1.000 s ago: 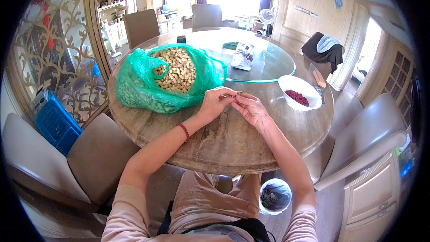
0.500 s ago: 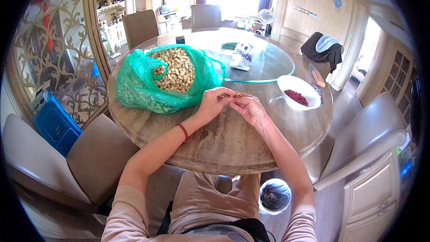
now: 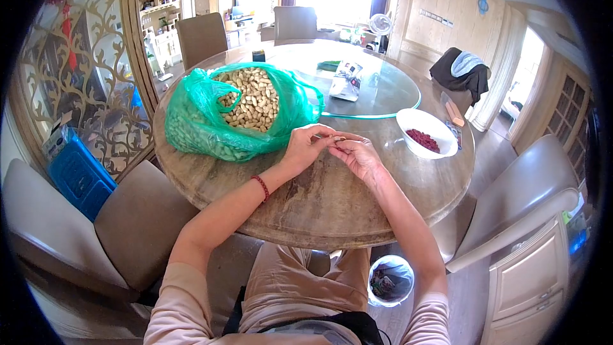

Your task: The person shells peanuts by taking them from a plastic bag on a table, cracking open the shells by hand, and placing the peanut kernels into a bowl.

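Note:
My left hand (image 3: 308,145) and my right hand (image 3: 359,155) meet over the near middle of the table, fingertips pinched together on a small peanut (image 3: 336,141). Fingers cover most of it. Left of my hands stands a green plastic bag (image 3: 191,118), its top open on a heap of unshelled peanuts (image 3: 252,99). To the right, a white bowl (image 3: 408,121) holds a small pile of reddish shelled peanuts (image 3: 424,141). A dark red beaded bracelet (image 3: 261,188) circles my left wrist.
The round stone-look table (image 3: 306,217) carries a glass turntable (image 3: 383,99) with a black-and-white packet (image 3: 346,82) on it. Below the table's front edge stands a lined waste bin (image 3: 391,281). Chairs flank me, a left chair (image 3: 143,217) and a right chair (image 3: 517,198).
My fingers have shifted slightly around the peanut, and more of its pale side shows between the fingertips. Both hands stay in nearly the same place.

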Demonstrator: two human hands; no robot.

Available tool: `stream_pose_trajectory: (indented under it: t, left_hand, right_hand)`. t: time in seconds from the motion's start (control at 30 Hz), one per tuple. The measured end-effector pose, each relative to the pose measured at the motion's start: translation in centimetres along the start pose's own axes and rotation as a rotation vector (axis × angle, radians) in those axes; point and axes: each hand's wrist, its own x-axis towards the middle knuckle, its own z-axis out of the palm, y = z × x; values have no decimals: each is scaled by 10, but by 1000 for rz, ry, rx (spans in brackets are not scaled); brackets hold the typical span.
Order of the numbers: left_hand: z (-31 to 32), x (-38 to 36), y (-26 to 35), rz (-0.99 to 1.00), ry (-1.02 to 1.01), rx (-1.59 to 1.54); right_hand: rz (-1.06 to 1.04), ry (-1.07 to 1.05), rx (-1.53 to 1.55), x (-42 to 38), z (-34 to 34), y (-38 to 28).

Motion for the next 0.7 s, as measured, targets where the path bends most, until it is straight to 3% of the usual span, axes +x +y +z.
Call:
stream_pose_trajectory:
  t: [0.23,0.33,0.43,0.47,0.53,0.63,0.7]
  left_hand:
    - [-1,0,-3,-10,50,0]
    - [2,-2,-1,6,-5,-6]
    - [5,-6,-10,115,-121,67]
    - [6,-7,-13,199,-206,144]
    - [6,-7,-10,177,-284,211]
    - [0,-7,-1,319,-202,259]
    - [-10,-4,6,346,-132,305]
  right_hand:
    - [-112,101,-236,-2,-9,-11]
    - [-683,465,-1013,2,-36,-35]
    - [-1287,863,-1381,8,-89,-62]
    - [-1139,920,-1434,7,-105,-62]
    - [-823,1009,-1561,3,-125,-67]
    - [-868,995,-1704,2,-117,-62]
    - [-742,1040,-1678,3,-107,-60]
